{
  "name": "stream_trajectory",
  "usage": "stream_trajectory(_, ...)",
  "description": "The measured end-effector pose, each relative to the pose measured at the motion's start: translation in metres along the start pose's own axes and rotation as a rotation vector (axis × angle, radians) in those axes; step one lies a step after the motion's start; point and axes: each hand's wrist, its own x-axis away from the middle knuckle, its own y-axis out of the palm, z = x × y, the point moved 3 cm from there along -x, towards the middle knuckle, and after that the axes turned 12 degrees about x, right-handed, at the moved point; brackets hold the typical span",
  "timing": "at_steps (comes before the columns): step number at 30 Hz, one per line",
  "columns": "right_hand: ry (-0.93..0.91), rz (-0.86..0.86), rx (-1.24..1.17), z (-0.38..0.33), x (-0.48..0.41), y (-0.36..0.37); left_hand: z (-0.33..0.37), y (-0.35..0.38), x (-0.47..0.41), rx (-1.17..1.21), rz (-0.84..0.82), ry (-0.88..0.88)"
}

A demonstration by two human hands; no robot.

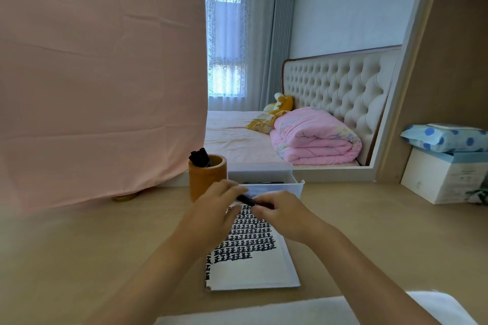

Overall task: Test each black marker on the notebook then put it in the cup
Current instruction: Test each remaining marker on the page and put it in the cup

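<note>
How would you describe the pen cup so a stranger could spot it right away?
Start at the big pink cloth hanging on the left. At its lower right edge, on the desk, stands a brown cylindrical cup, beside a white drawer box. It alone is round and brown, with black markers sticking out.

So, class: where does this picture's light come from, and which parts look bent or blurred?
Head view: daylight enters through the curtained window; the wide lens bends the headboard and wall edges; both hands, left hand and right hand, and the marker look slightly motion-blurred; the notebook stays sharp.
</note>
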Motion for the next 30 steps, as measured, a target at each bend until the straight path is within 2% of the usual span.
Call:
stream_trajectory(8,-0.099,-0.09,0.27,-0.011,0.031,0.018,0.013,-0.002,0.032,-0.104,-0.128,0.078)
stream_trajectory(15,-0.314,0.175,0.46,-0.008,0.041,0.031,0.008,0.009,0.046,-0.062,-0.164,-0.042)
stream_trajectory(21,-0.499,0.385,0.69,-0.017,0.043,0.025,0.003,0.007,0.043,0.091,-0.21,-0.255)
stream_trajectory(23,-0.451,0.338,0.615,-0.019,0.043,0.025,0.005,0.004,0.044,0.067,-0.191,-0.221)
stream_trajectory(27,-0.246,0.094,0.408,-0.013,0.037,0.03,0.011,-0.002,0.047,-0.032,-0.16,-0.084)
stream_trajectory(30,-0.267,0.112,0.434,-0.011,0.035,0.03,0.009,-0.001,0.047,-0.039,-0.175,-0.072)
